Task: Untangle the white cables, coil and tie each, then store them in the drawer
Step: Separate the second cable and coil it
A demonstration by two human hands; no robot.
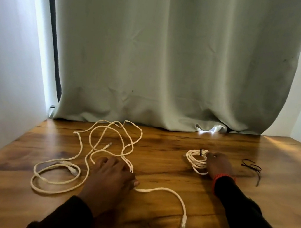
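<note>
Loose white cables (90, 151) sprawl in tangled loops over the left half of the wooden table (157, 172). One end with a clear plug (182, 225) trails toward the front. My left hand (112, 176) lies on these cables, its fingers curled over the strands where they cross. A small coiled white cable (196, 160), bound by a black tie at its far side, sits to the right. My right hand (218, 165) rests against the coil's right edge, fingers touching it; whether they grip it is unclear.
Several loose black ties (252, 167) lie on the table right of the coil. A grey-green curtain (173, 59) hangs along the table's far edge, with white walls on both sides. No drawer is in view.
</note>
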